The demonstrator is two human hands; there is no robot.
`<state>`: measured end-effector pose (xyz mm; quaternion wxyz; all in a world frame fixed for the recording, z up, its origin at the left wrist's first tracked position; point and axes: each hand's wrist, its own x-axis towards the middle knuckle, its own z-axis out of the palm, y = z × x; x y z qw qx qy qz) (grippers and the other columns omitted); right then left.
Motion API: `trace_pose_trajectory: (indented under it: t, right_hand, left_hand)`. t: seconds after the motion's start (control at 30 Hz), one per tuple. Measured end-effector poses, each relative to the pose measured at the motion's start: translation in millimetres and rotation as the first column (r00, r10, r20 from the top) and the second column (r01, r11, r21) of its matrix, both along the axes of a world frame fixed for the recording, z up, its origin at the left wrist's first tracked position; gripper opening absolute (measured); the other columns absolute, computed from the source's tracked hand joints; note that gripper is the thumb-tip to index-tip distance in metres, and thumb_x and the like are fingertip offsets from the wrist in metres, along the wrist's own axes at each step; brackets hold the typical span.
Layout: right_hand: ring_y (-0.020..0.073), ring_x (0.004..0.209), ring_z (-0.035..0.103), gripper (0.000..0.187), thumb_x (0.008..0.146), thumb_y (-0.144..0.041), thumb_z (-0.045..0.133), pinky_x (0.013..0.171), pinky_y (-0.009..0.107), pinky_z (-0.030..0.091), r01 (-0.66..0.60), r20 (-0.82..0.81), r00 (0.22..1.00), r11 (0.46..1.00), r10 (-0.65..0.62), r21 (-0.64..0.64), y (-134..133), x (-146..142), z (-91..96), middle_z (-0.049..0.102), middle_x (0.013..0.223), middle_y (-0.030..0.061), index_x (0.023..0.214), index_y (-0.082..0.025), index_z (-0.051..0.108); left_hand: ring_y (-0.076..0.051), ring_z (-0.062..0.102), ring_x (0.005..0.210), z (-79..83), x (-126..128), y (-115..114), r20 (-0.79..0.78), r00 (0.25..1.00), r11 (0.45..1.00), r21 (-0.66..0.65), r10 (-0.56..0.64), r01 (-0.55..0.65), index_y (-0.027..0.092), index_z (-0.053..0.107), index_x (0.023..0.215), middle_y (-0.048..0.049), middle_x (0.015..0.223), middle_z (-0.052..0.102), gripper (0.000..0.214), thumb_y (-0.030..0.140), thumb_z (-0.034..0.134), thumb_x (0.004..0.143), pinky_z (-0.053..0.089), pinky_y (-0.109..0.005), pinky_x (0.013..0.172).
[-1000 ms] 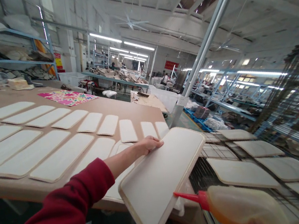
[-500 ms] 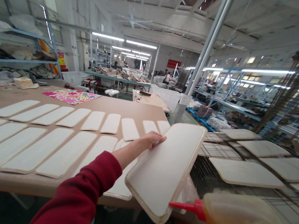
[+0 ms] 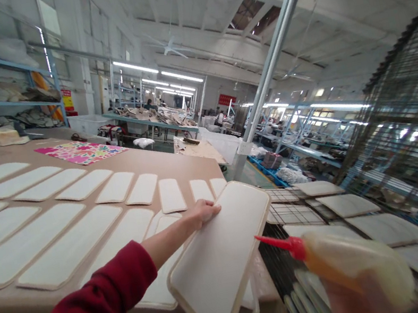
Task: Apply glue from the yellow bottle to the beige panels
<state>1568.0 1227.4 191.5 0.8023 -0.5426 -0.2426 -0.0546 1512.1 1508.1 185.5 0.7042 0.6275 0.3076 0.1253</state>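
My left hand (image 3: 204,212), in a red sleeve, grips the far left edge of a white rounded panel (image 3: 221,259) with a tan rim and holds it tilted above the table's corner. My right hand (image 3: 356,300) is blurred at the bottom right, wrapped round a squeeze bottle (image 3: 354,268) of amber liquid. The bottle's red nozzle (image 3: 279,244) points left and its tip sits just at the panel's right edge.
A brown table (image 3: 160,157) carries rows of several white panels (image 3: 67,249) and a floral sheet (image 3: 79,152). To the right, a wire rack (image 3: 295,211) bears more panels (image 3: 347,204). A slanted metal post (image 3: 270,67) stands behind; shelving lines the left wall.
The bottle has risen and its nozzle has moved up alongside the panel's right edge. The view has shifted, and the panel stays in my left hand.
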Motion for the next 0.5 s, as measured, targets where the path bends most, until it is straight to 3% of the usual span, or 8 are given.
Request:
trace_pose_trajectory:
  t: [0.17,0.3,0.5]
  right_hand:
    - [0.0131,0.084,0.058,0.052,0.057,-0.029,0.083,0.075,0.021,0.051,0.041,-0.101,0.995,0.986,-0.025,0.161,18.0,35.5,16.9,0.06,0.095,0.0014,0.101,-0.018,0.058]
    - [0.0129,0.086,0.057,0.055,0.055,-0.028,0.084,0.074,0.019,0.051,0.071,-0.111,0.992,0.983,-0.053,0.168,20.5,42.2,14.4,0.059,0.093,0.0004,0.102,-0.019,0.058]
    - [0.0133,0.089,0.058,0.062,0.059,-0.031,0.082,0.075,0.015,0.049,0.061,-0.171,0.984,0.992,-0.041,0.114,12.1,19.0,0.9,0.059,0.105,0.0028,0.114,-0.021,0.055]
  left_hand:
    - [-0.019,0.061,0.061,-4.6,-6.0,-12.4,0.167,0.982,0.994,-0.047,-0.088,0.097,0.013,0.067,0.071,-0.0039,0.067,0.068,0.045,0.047,0.078,0.045,0.044,-0.026,0.053]
    - [-0.019,0.061,0.06,3.8,-11.0,-14.2,0.215,0.968,0.977,-0.139,-0.131,0.163,0.014,0.066,0.073,-0.0039,0.068,0.068,0.047,0.048,0.077,0.043,0.046,-0.027,0.055]
    - [-0.021,0.062,0.062,14.1,-12.4,-14.3,0.238,0.955,0.961,-0.164,-0.178,0.22,0.014,0.065,0.068,-0.0018,0.058,0.065,0.026,0.017,0.06,0.043,0.048,-0.028,0.056]
